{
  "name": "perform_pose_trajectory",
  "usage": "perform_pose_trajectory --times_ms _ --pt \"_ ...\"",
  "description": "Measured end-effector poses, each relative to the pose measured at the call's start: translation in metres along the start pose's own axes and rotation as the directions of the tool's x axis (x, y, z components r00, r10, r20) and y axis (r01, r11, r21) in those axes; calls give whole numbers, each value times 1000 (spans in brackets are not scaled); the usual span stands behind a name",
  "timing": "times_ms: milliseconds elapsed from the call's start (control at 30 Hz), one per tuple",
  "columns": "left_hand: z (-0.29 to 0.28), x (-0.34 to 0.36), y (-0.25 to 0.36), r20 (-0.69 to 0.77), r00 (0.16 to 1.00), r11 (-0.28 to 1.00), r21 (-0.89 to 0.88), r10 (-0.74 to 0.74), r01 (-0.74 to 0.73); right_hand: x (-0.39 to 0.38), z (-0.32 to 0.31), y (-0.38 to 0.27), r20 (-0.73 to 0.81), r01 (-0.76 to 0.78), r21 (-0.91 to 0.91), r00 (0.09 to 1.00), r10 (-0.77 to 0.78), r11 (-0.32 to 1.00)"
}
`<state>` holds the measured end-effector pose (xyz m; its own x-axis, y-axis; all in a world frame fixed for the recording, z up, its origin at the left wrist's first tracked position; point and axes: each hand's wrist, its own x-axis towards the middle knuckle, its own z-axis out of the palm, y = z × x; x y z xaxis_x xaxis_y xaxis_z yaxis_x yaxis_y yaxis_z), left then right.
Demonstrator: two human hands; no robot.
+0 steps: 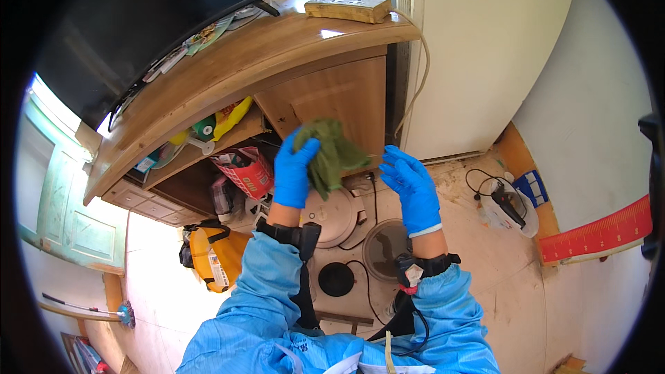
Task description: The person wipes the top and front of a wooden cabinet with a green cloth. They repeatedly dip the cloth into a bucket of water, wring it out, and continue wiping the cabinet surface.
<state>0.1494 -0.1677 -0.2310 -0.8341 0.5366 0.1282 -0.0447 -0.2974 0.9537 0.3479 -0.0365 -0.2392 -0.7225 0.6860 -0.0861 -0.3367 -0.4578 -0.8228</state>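
A crumpled green cloth (331, 156) hangs from my left hand (291, 180), whose blue-gloved fingers are closed on it. Behind the cloth is the wooden door (353, 100) of a TV cabinet; whether the cloth touches it I cannot tell. My right hand (414, 194), also in a blue glove, is held up just right of the cloth. Its fingers are stretched out and nothing shows in them. Below the hands a round pale appliance (331, 218) stands on the floor, partly covered by the cloth.
A large television (159, 21) and a wooden-sided block (348, 8) with a cable stand on the cabinet top (277, 48). Open shelves hold a red basket (251, 174). On the floor are a glass lid (386, 249), a black disc (337, 279), cords and a yellow bag (220, 256).
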Motion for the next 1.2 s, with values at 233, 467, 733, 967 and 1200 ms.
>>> perform_pose_trajectory --times_ms 233,467,733,967,1200 --pt "-33 77 30 -347 766 806 472 541 -356 20 -12 5 35 4 -13 999 -3 1000" --pt "36 111 -1 -45 541 255 913 840 -320 29 -23 -13 -105 116 -13 988 -117 993" --pt "123 120 -14 395 559 -103 870 729 -482 23 -30 -17 -141 137 -61 979 -145 989" --pt "156 134 -11 732 489 -469 680 474 -564 28 -34 -17 -149 138 -62 978 -146 988" --pt "99 125 4 767 593 -525 620 247 -583 33 -45 -17 -185 169 -96 965 -185 981"
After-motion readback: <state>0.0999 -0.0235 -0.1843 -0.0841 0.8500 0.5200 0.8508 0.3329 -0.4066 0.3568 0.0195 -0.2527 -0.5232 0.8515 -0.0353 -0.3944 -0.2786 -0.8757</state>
